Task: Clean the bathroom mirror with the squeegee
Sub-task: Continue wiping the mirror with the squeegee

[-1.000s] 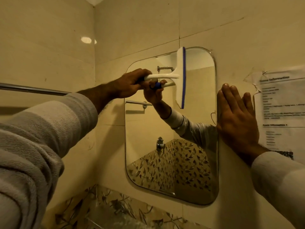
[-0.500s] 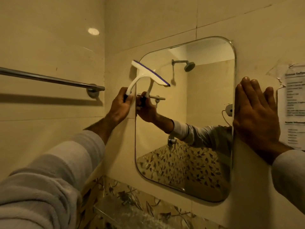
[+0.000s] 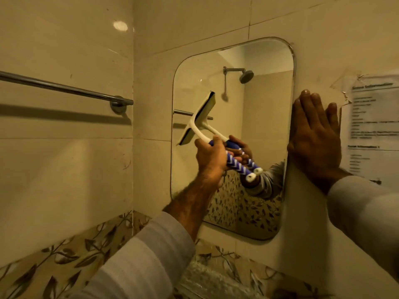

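Half a second ago your squeegee sat at the mirror's top-left corner; now your left hand, fingers wrapped round its handle, has brought the blade down the left side. Your right hand stays flat-fingered against the mirror's right edge, so another stroke looks underway.

The squeegee has a white T-shaped head with a dark rubber blade and a blue-and-white patterned handle; it lies tilted against the left part of the glass. The mirror is a tall frameless rectangle with rounded corners, fixed to the beige tiled wall.
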The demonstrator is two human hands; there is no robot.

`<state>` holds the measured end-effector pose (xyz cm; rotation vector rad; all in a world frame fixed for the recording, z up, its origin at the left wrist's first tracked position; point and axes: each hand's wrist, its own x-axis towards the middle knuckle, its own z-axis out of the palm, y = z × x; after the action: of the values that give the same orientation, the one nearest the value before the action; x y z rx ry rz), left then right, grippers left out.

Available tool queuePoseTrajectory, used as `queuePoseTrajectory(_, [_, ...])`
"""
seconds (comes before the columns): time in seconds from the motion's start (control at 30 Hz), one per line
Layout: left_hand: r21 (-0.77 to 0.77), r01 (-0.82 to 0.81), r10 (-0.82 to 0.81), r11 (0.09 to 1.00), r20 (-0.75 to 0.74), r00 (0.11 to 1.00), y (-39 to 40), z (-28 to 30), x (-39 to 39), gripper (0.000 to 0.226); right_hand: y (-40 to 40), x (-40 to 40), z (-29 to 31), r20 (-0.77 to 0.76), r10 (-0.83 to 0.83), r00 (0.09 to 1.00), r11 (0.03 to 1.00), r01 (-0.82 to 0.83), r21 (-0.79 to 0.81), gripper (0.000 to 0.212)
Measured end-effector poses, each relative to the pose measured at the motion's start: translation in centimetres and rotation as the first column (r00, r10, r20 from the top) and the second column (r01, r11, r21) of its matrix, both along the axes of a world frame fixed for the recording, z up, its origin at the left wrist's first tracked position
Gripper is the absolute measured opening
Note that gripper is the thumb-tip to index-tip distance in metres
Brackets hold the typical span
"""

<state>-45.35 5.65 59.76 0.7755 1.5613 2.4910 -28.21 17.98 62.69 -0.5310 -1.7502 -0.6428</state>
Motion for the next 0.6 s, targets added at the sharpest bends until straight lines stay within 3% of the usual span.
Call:
queuePoseTrajectory(0.13, [0.04, 0.202, -0.204, 0.979, 0.041, 0.978, 1.2, 0.3, 5.5, 0.04, -0.3, 0.2, 0.0, 0.024, 0.007, 1.0, 1.0, -0.006, -0.013, 0.071])
queuePoseTrajectory(0.23, [-0.038, 0.247, -0.247, 0.968, 0.0, 0.969, 1.6, -0.6, 8.6, 0.038, -0.5, 0.5, 0.1, 0.044, 0.05, 0.998, 0.998, -0.048, -0.041, 0.077])
queuePoseTrajectory(0.33, [-0.099, 0.287, -0.293, 0.953, -0.043, 0.955, 1.4, -2.4, 10.7, 0.037, -0.2, 0.7, 0.1, 0.04, 0.078, 0.996, 0.997, -0.078, -0.006, 0.069])
queuePoseTrajectory(0.5, [-0.3, 0.215, -0.297, 0.93, -0.261, 0.919, 0.4, -6.9, 10.7, 0.023, -0.2, 0.8, 0.1, 0.012, 0.114, 0.993, 0.993, -0.114, -0.005, 0.059])
queuePoseTrajectory(0.6, [-0.374, 0.168, -0.316, 0.912, -0.381, 0.869, -1.1, -8.9, 8.3, 0.024, -0.1, 1.0, 0.2, 0.06, 0.111, 0.992, 0.994, -0.11, -0.012, 0.064])
